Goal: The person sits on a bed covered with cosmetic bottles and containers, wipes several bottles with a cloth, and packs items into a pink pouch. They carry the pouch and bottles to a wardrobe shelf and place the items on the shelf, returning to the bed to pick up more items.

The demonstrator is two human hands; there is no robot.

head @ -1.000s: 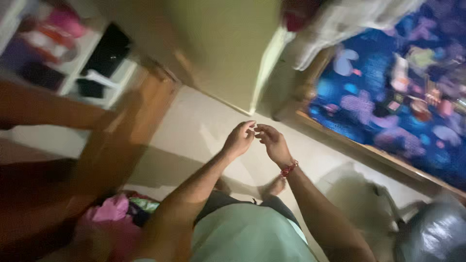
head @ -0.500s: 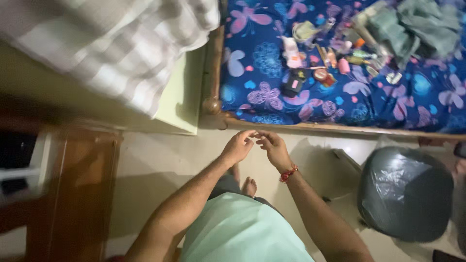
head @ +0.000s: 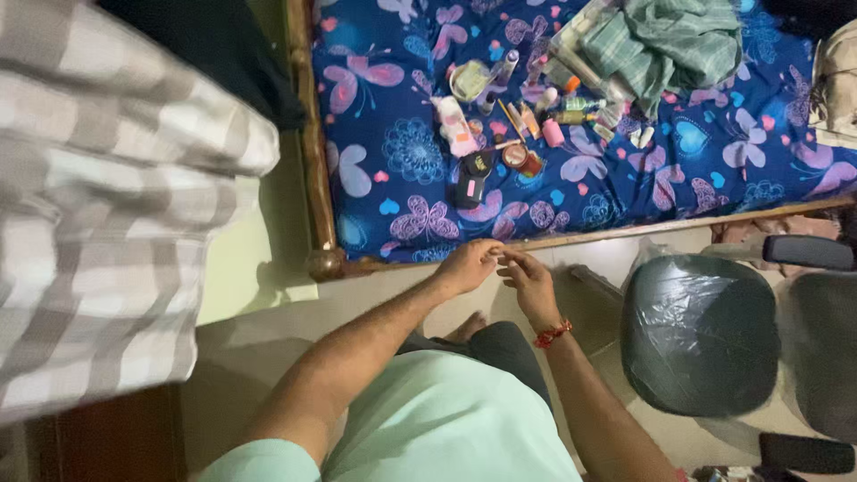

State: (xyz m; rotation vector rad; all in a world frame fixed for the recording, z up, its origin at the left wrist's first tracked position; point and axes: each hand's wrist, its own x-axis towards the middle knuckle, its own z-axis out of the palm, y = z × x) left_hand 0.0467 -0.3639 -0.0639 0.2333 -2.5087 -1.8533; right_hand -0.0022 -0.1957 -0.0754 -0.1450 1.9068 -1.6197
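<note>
Just off the wooden edge of the bed (head: 314, 170), above a pale floor (head: 268, 357), the person's two hands meet at the fingertips; the left hand (head: 466, 266) has its fingers curled inward, thumb and forefinger drawn together, and the right hand (head: 528, 281) holds its fingers loosely bent with the tips touching those of the left (whether some small thing is pinched between them I cannot tell, it is too small and hidden); a red thread bracelet (head: 553, 335) circles the right wrist. Beyond the hands lies a blue bedsheet with pink butterflies (head: 402, 152), and on it, well apart from the fingers, a scatter of cosmetics (head: 500, 134): small bottles, tubes, a round compact and a dark case; a green checked cloth (head: 678, 40) lies crumpled further up the bed. To the right stands an office chair wrapped in plastic (head: 701, 335), near the right forearm; at the left hangs a grey and white checked fabric (head: 107, 205).
</note>
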